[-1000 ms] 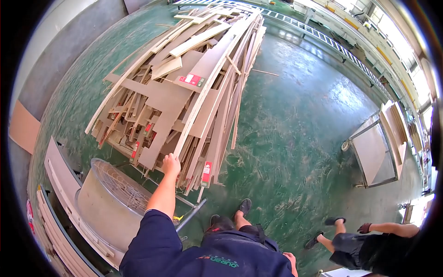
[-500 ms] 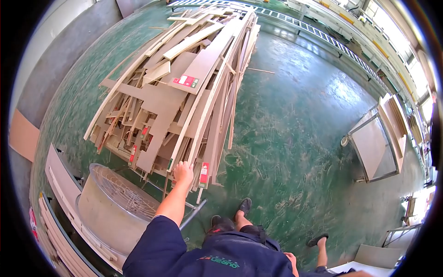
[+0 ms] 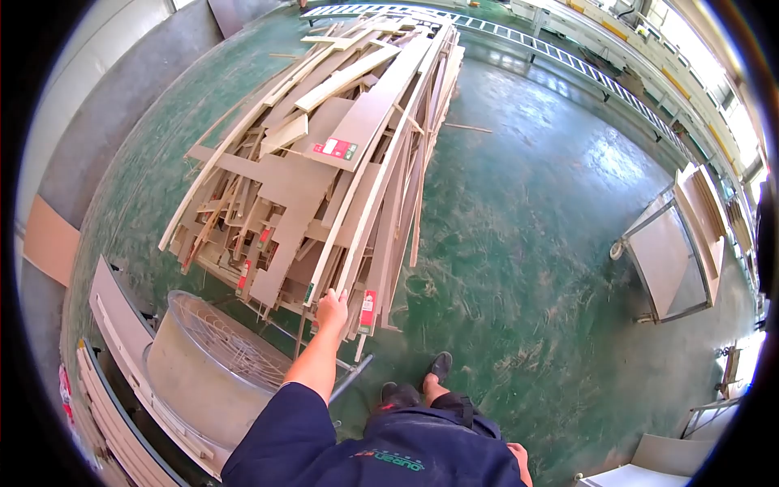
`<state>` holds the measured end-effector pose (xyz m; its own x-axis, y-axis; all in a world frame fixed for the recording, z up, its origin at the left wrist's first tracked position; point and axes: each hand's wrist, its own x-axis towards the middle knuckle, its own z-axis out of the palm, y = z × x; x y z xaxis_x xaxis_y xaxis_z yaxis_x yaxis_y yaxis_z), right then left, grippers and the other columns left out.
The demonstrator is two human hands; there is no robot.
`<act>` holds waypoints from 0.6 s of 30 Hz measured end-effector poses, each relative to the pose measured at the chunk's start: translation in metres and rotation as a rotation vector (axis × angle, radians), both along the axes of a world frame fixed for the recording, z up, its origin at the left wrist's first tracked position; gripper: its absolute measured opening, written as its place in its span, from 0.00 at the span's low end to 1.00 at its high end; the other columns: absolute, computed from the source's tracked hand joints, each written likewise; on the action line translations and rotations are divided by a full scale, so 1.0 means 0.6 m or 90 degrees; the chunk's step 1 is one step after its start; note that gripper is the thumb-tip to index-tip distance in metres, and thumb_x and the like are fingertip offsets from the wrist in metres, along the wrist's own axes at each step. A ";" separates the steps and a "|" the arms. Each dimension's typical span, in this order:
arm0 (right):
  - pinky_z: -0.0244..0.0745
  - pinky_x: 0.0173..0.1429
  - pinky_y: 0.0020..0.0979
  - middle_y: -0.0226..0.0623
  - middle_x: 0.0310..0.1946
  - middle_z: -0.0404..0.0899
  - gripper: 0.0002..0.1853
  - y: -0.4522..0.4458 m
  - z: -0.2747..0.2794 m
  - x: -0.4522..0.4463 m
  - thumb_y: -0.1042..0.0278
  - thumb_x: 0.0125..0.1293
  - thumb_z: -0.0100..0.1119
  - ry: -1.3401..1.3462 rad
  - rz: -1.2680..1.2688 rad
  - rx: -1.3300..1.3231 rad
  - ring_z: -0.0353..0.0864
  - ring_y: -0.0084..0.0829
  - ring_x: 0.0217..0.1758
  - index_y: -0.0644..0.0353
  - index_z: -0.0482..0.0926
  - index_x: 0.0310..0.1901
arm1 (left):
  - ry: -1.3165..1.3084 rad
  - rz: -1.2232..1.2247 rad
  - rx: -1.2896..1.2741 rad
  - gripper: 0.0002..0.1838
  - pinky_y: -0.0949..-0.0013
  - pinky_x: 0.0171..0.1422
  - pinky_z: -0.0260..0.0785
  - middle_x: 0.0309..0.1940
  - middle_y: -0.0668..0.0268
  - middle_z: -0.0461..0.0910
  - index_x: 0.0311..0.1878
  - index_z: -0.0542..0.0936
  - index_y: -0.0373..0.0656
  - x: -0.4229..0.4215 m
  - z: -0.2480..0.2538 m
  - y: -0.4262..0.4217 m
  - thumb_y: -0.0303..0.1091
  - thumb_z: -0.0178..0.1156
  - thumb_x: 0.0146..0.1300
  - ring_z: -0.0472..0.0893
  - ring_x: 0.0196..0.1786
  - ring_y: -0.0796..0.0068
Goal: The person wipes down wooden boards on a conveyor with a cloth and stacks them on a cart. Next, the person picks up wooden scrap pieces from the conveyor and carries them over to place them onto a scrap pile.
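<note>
My left hand (image 3: 332, 310) is closed around the near end of a long, pale wooden strip (image 3: 367, 219). That strip lies lengthwise on a large pile of offcut boards and strips (image 3: 300, 174). Just right of the hand is a board end with a red-and-white label (image 3: 368, 308). A strip with a small green label (image 3: 309, 290) ends just left of it. My right hand (image 3: 519, 461) hangs low beside my dark shirt, partly cut off by my clothing, and its fingers do not show clearly.
A big round drum fan with a wire grille (image 3: 231, 345) stands left of me, near long panels (image 3: 122, 325). Metal tubing (image 3: 353, 375) sticks out beneath the pile. A wheeled rack with boards (image 3: 669, 252) stands right. A roller conveyor (image 3: 560, 65) crosses the back.
The view has shifted slightly, so the pile appears a little farther right. My left hand stays at the strip's end. Another person's leg at lower right has gone out of view.
</note>
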<state>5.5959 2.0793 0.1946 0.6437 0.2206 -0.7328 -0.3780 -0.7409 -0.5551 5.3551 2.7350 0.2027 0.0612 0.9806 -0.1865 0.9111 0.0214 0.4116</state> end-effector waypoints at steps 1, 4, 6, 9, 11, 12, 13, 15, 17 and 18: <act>0.75 0.45 0.27 0.37 0.33 0.83 0.12 0.011 0.006 0.007 0.71 0.57 0.61 -0.018 0.023 -0.011 0.80 0.27 0.37 0.68 0.80 0.42 | 0.008 0.029 -0.006 0.20 0.48 0.50 0.69 0.40 0.46 0.78 0.42 0.72 0.39 -0.001 0.004 0.002 0.50 0.50 0.66 0.76 0.46 0.45; 0.75 0.43 0.25 0.37 0.31 0.83 0.11 0.047 0.031 0.022 0.71 0.56 0.61 -0.067 0.066 -0.056 0.81 0.26 0.36 0.67 0.81 0.41 | 0.066 -0.030 0.034 0.19 0.51 0.54 0.67 0.41 0.49 0.78 0.42 0.73 0.38 -0.024 -0.029 0.028 0.48 0.53 0.64 0.75 0.49 0.49; 0.74 0.41 0.24 0.37 0.30 0.82 0.10 0.044 0.021 0.042 0.72 0.56 0.60 -0.024 0.003 -0.031 0.80 0.24 0.35 0.67 0.81 0.40 | 0.099 -0.059 0.045 0.20 0.52 0.56 0.66 0.40 0.49 0.78 0.43 0.73 0.38 -0.035 -0.047 0.032 0.48 0.53 0.64 0.74 0.51 0.50; 0.74 0.39 0.23 0.37 0.29 0.82 0.09 0.037 -0.001 0.058 0.73 0.57 0.59 -0.010 -0.017 -0.013 0.80 0.23 0.34 0.67 0.81 0.39 | 0.136 -0.036 0.046 0.19 0.55 0.59 0.65 0.41 0.50 0.78 0.45 0.73 0.37 -0.027 -0.049 0.025 0.46 0.53 0.64 0.73 0.54 0.52; 0.74 0.39 0.23 0.37 0.29 0.82 0.09 0.022 -0.021 0.079 0.73 0.58 0.58 -0.026 0.002 -0.006 0.80 0.23 0.34 0.67 0.81 0.38 | 0.161 0.004 0.034 0.17 0.54 0.55 0.68 0.44 0.52 0.77 0.43 0.73 0.39 -0.023 -0.059 0.022 0.44 0.53 0.63 0.74 0.52 0.52; 0.75 0.41 0.25 0.37 0.30 0.82 0.10 -0.013 -0.069 0.099 0.72 0.58 0.59 -0.037 0.028 0.070 0.80 0.25 0.34 0.67 0.81 0.39 | 0.169 0.031 0.030 0.16 0.53 0.53 0.70 0.45 0.54 0.77 0.43 0.73 0.39 -0.014 -0.063 0.028 0.43 0.53 0.63 0.75 0.52 0.52; 0.75 0.43 0.26 0.39 0.31 0.83 0.11 -0.016 -0.085 0.115 0.70 0.57 0.60 -0.096 0.125 -0.032 0.80 0.26 0.35 0.68 0.81 0.39 | 0.177 0.045 0.019 0.16 0.53 0.53 0.70 0.45 0.54 0.77 0.43 0.73 0.39 -0.007 -0.061 0.032 0.43 0.54 0.63 0.75 0.52 0.53; 0.75 0.42 0.27 0.39 0.30 0.82 0.11 -0.001 -0.096 0.169 0.70 0.58 0.59 -0.086 0.170 -0.095 0.80 0.26 0.34 0.67 0.81 0.39 | 0.198 0.075 -0.011 0.15 0.53 0.52 0.71 0.45 0.53 0.76 0.44 0.73 0.39 0.004 -0.056 0.031 0.42 0.54 0.62 0.75 0.53 0.53; 0.76 0.40 0.27 0.39 0.30 0.82 0.11 0.022 -0.110 0.243 0.70 0.58 0.59 -0.071 0.194 -0.108 0.80 0.27 0.33 0.67 0.81 0.40 | 0.194 0.116 -0.016 0.17 0.53 0.51 0.71 0.46 0.53 0.75 0.45 0.71 0.39 0.016 -0.047 0.024 0.43 0.54 0.62 0.75 0.52 0.53; 0.76 0.40 0.27 0.39 0.29 0.82 0.11 0.038 -0.116 0.286 0.70 0.58 0.59 -0.069 0.204 -0.104 0.80 0.27 0.32 0.67 0.81 0.40 | 0.213 0.157 0.016 0.17 0.54 0.52 0.71 0.46 0.53 0.74 0.46 0.71 0.39 0.030 -0.033 0.016 0.43 0.55 0.62 0.75 0.52 0.53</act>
